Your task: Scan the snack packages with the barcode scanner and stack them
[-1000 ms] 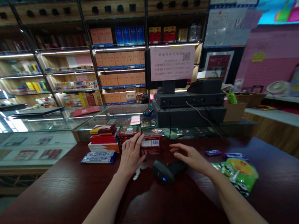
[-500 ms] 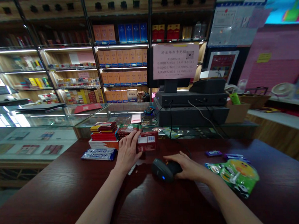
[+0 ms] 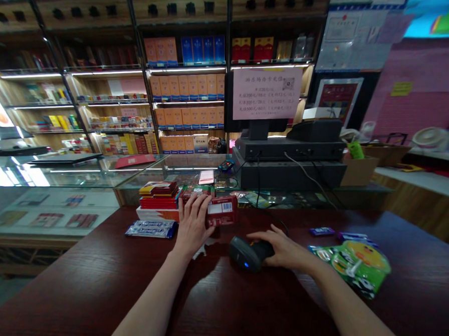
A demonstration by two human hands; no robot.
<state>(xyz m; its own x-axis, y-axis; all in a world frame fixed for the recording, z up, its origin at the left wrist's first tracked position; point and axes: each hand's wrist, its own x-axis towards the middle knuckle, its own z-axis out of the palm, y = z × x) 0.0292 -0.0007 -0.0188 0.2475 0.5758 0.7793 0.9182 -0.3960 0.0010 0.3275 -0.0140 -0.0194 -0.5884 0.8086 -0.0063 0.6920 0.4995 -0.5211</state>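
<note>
My left hand (image 3: pixel 193 224) is closed around the left end of a small red box (image 3: pixel 223 211), fingers over its top and thumb low at the front. A white barcode label on the box faces me. My right hand (image 3: pixel 283 247) grips the handle of a black barcode scanner (image 3: pixel 247 254). A blue light glows on the scanner, whose head points left, just in front of the box. Left of my left hand are a stack of red packets (image 3: pixel 159 196) and blue-and-silver wrapped packs (image 3: pixel 151 229). A green package (image 3: pixel 195 190) lies behind my left fingers.
On the right lie a green snack bag (image 3: pixel 359 266) and small purple packs (image 3: pixel 321 231). A dark monitor stand and till (image 3: pixel 292 172) rise behind, with a cable (image 3: pixel 274 218) running down to the table. A glass counter (image 3: pixel 145 177) borders the back.
The view has shifted slightly, so everything sits a little further right. Both hands keep their grips on the box and the scanner, with hardly any movement.
</note>
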